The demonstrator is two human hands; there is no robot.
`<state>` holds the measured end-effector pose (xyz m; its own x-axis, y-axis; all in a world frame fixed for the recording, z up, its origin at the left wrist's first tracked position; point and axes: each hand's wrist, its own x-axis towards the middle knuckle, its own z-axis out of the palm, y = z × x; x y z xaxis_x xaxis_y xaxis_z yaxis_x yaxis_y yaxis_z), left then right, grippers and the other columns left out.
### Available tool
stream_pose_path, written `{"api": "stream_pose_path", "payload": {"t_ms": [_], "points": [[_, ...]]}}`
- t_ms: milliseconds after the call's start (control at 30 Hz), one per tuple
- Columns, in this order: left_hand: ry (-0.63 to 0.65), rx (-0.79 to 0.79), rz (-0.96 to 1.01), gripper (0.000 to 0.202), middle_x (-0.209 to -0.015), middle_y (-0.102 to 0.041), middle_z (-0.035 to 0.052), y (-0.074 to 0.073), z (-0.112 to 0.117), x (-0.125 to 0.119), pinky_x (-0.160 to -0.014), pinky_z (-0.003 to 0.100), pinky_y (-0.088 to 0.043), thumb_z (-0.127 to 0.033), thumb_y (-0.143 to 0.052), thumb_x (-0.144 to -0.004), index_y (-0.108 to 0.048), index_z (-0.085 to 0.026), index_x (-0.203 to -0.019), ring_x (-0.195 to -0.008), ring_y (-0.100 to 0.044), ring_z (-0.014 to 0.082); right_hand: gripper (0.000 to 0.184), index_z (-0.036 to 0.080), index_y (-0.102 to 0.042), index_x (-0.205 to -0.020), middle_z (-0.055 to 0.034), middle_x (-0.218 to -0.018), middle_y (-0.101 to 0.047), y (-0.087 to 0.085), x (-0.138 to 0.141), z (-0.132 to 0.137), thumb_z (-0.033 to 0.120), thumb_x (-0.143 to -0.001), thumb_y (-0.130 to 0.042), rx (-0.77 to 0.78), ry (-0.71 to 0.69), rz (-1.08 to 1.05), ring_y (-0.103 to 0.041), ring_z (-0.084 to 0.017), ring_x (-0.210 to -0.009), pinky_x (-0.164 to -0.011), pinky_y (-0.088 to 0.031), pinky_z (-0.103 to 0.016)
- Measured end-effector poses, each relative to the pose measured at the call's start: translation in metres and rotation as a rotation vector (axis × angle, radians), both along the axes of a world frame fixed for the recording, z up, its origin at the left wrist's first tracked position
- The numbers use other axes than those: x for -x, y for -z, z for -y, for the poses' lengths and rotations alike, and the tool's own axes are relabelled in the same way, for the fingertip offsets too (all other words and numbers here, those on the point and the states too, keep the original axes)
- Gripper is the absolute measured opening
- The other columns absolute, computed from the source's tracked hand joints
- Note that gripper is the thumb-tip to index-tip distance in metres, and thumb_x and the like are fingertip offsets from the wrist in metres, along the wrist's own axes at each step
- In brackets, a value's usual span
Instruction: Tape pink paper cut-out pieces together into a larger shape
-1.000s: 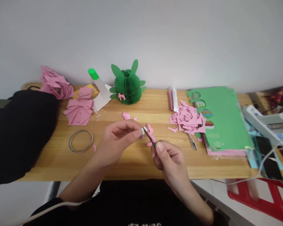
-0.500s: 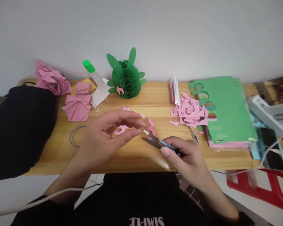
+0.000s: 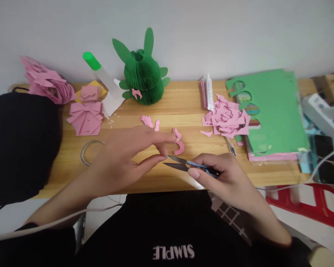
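Observation:
My right hand [image 3: 219, 172] grips small thread snips [image 3: 193, 166] with bluish handles, their dark blades parted and pointing left. Thumb and a bent finger of my left hand [image 3: 128, 159] pinch beside the snips' upper tip, where a tiny white piece [image 3: 168, 157] barely shows. The left index finger stretches out over a curved pink paper piece [image 3: 179, 148] on the table, with a whitish speck at its fingertip. Whether that fingertip touches the paper I cannot tell. Behind the left hand lie more small pink cut-outs [image 3: 147, 121], partly covered by it.
A green honeycomb paper figure [image 3: 143, 78] stands at the back. Left are a green-capped glue stick [image 3: 97, 66], folded pink paper [image 3: 86, 116], a silvery ring [image 3: 85, 152] and a black bag [image 3: 22, 144]. Right are pink scraps [image 3: 225, 116], green sheets [image 3: 275, 111] and a phone [image 3: 324, 159].
My left index finger has come down and extended over the pink piece, while thumb and bent finger moved to the blade tip. The white strip near the blade shows less. The view has shifted.

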<state>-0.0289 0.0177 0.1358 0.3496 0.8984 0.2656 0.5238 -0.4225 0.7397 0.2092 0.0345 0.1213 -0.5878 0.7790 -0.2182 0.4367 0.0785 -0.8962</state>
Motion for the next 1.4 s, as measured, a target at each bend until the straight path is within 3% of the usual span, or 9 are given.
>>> {"api": "stream_pose_path", "payload": {"t_ms": [167,367,467,600,800,1033,1167,1267,1400], "points": [[0.045,-0.038,-0.079,0.028,-0.083,-0.074,-0.0015,0.002,-0.001,-0.001,-0.074,0.029,-0.049,-0.019,-0.060,-0.090,-0.067,-0.030,-0.115,-0.078,-0.068,0.0182,0.039,0.019,-0.059,-0.060,0.0021,-0.051,-0.047,-0.001,-0.001,0.001,0.044,-0.090,-0.058,0.033,0.013,-0.002,-0.038,-0.010,-0.044,-0.042,-0.025,-0.025],[-0.027,0.099,0.097,0.039,-0.085,-0.074,-0.0017,0.026,0.008,0.003,-0.083,0.029,-0.051,-0.015,-0.068,-0.085,-0.064,-0.028,-0.122,-0.081,-0.068,0.0153,0.042,0.020,-0.051,-0.058,0.0036,-0.050,-0.041,0.008,-0.011,0.003,0.046,-0.090,-0.056,0.024,0.077,0.056,-0.037,-0.009,-0.046,-0.044,-0.027,-0.025],[-0.102,0.211,0.218,0.039,-0.085,-0.073,-0.0020,0.038,0.012,0.002,-0.084,0.027,-0.050,-0.015,-0.073,-0.082,-0.066,-0.026,-0.119,-0.082,-0.067,0.0132,0.038,0.019,-0.054,-0.061,0.0033,-0.054,-0.043,0.017,-0.011,0.006,0.046,-0.087,-0.060,0.077,0.213,-0.005,-0.038,-0.010,-0.049,-0.045,-0.028,-0.024],[-0.251,0.483,0.394,0.032,-0.077,-0.072,-0.0004,0.045,0.010,-0.011,-0.073,0.026,-0.052,-0.016,-0.076,-0.076,-0.068,-0.018,-0.107,-0.075,-0.068,0.0136,0.020,0.019,-0.063,-0.073,0.0029,-0.059,-0.052,0.028,0.003,0.012,0.037,-0.076,-0.071,0.197,0.417,-0.158,-0.041,-0.010,-0.050,-0.045,-0.031,-0.023],[-0.245,0.609,0.531,0.027,-0.072,-0.073,-0.0021,0.054,0.002,-0.025,-0.066,0.025,-0.054,-0.013,-0.073,-0.071,-0.069,-0.019,-0.097,-0.068,-0.069,0.0132,0.014,0.018,-0.067,-0.078,0.0028,-0.060,-0.056,0.042,0.028,0.013,0.032,-0.075,-0.069,0.254,0.420,-0.227,-0.042,-0.009,-0.051,-0.049,-0.033,-0.023],[-0.199,0.653,0.414,0.006,-0.072,-0.073,-0.0033,0.062,-0.001,-0.026,-0.070,0.023,-0.054,-0.016,-0.069,-0.074,-0.067,-0.019,-0.080,-0.069,-0.069,0.0121,0.015,0.019,-0.064,-0.067,0.0011,-0.061,-0.058,0.053,0.032,0.009,0.031,-0.075,-0.067,0.217,0.372,-0.169,-0.045,-0.012,-0.055,-0.054,-0.035,-0.025],[-0.266,0.554,0.343,0.028,-0.082,-0.076,0.0023,0.067,0.000,-0.028,-0.076,0.032,-0.055,-0.018,-0.070,-0.075,-0.066,-0.018,-0.103,-0.078,-0.071,0.0176,0.014,0.018,-0.066,-0.070,0.0024,-0.058,-0.057,0.059,0.025,0.004,0.031,-0.072,-0.069,0.237,0.476,-0.154,-0.044,-0.011,-0.053,-0.052,-0.034,-0.025],[-0.297,0.295,0.237,0.028,-0.093,-0.076,0.0049,0.071,0.006,-0.034,-0.084,0.035,-0.054,-0.012,-0.065,-0.080,-0.064,-0.019,-0.107,-0.088,-0.071,0.0191,0.019,0.019,-0.063,-0.071,0.0051,-0.052,-0.050,0.071,0.023,-0.001,0.037,-0.072,-0.071,0.250,0.689,-0.168,-0.040,-0.010,-0.048,-0.048,-0.031,-0.024],[-0.091,-0.084,0.145,0.029,-0.099,-0.074,0.0084,0.077,0.019,-0.046,-0.085,0.034,-0.055,-0.007,-0.058,-0.082,-0.060,-0.018,-0.109,-0.093,-0.070,0.0202,0.024,0.021,-0.057,-0.073,0.0079,-0.046,-0.044,0.086,0.030,-0.004,0.044,-0.077,-0.065,0.281,0.785,-0.195,-0.039,-0.010,-0.041,-0.043,-0.032,-0.025]]}}
